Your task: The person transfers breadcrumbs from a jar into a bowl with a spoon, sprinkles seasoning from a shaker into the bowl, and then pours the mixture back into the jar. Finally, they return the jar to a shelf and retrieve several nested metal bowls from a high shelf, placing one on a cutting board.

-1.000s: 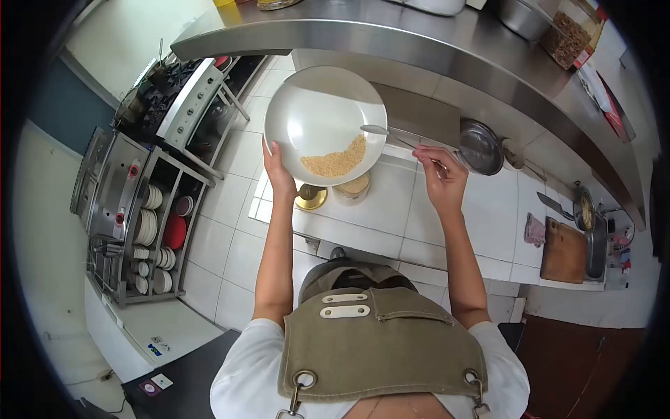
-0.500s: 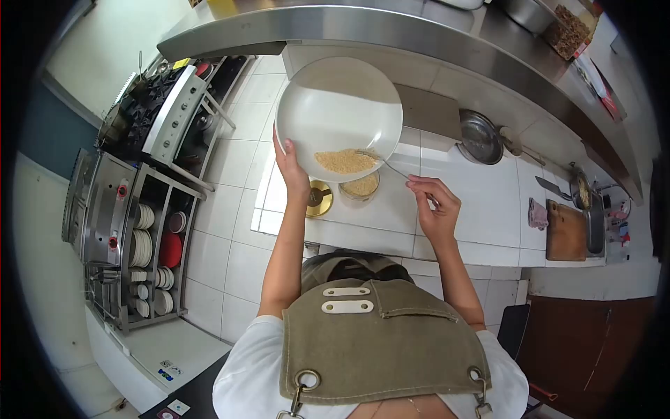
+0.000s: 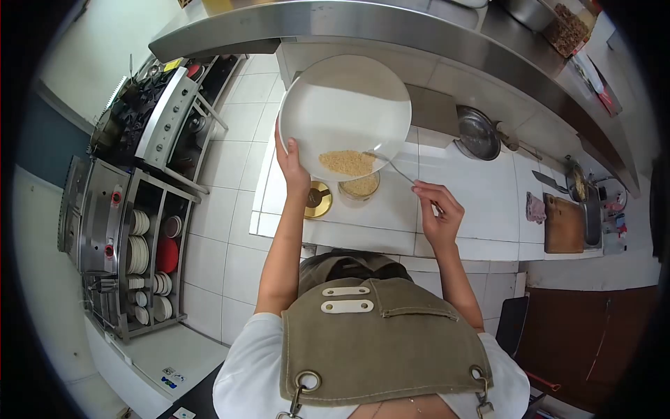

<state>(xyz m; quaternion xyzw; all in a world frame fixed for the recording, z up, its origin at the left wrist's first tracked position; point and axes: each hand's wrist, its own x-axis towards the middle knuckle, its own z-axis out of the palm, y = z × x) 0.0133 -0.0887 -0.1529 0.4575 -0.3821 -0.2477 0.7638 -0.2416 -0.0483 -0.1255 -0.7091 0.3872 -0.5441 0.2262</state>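
Note:
My left hand (image 3: 292, 165) grips a white plate (image 3: 342, 105) by its left rim, thumb on the inner face. The plate is tilted toward me above the counter. Tan crumbs (image 3: 342, 163) lie heaped near its lower edge. Between the fingers of my right hand (image 3: 440, 208) is the handle of a metal fork (image 3: 396, 169), its head at the right side of the crumbs. Below the plate's lower rim stands a clear jar (image 3: 360, 188) holding similar tan crumbs, partly hidden by the plate. A round gold lid (image 3: 317, 199) lies left of the jar.
A steel shelf (image 3: 391, 26) runs across above the white tiled counter (image 3: 467, 202). Toward the right are a metal pan (image 3: 477, 133), a pink cloth (image 3: 535, 208), a knife (image 3: 549, 181) and a wooden board (image 3: 564, 223). At the left stand a stove (image 3: 166, 119) and a rack of plates (image 3: 139, 255).
The plate has shifted slightly right and looks a little larger. The fork and my right hand have moved slightly right and down. The view has shifted a little.

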